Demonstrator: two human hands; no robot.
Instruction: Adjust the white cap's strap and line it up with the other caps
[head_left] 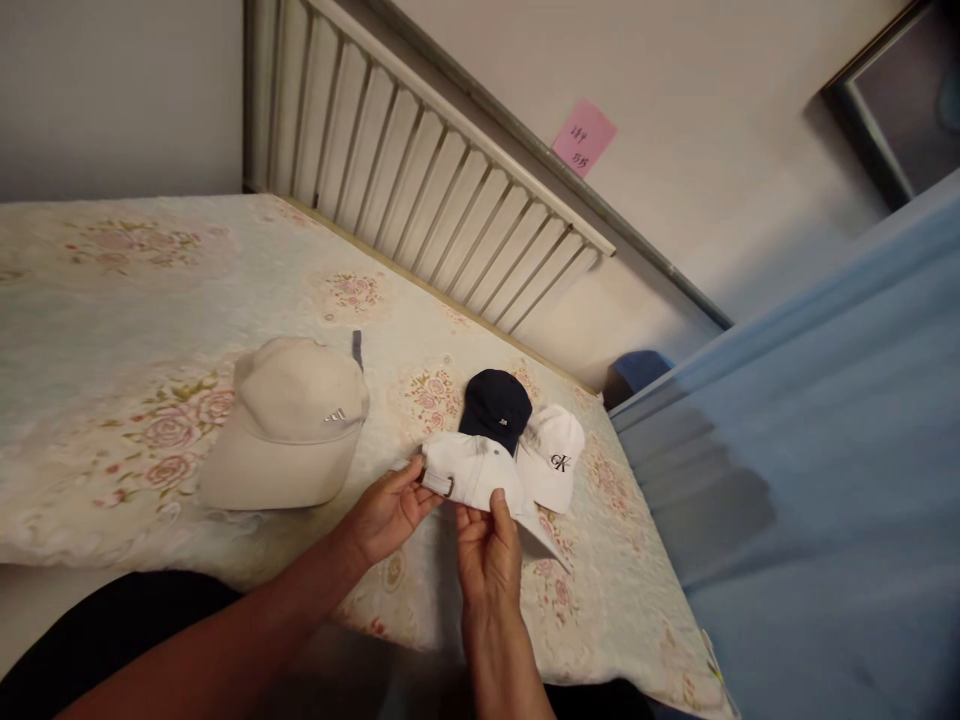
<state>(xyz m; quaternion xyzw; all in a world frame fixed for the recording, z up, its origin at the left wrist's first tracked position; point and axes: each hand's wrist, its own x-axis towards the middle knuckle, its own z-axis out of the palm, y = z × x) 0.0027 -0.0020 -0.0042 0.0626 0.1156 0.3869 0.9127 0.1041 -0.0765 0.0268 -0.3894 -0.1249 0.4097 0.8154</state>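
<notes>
Both my hands hold a white baseball cap [476, 468] above the bed, its brim pointing to the lower right. My left hand [391, 512] pinches the cap near its back strap and buckle. My right hand [489, 540] grips the lower edge, thumb on the outside near the brim. Just beyond lies a dark navy cap [496, 405], partly covered by the held one. To its right rests a white cap with black letters [555, 460]. A larger-looking beige cap [296, 425] with a small logo sits on the bed at the left.
The caps lie on a flower-patterned bedspread [285, 260]. A white radiator [435, 190] runs along the wall behind, with a pink note [583, 137] above it. A blue curtain [795, 480] hangs at the right, beside a dark blue object [637, 372].
</notes>
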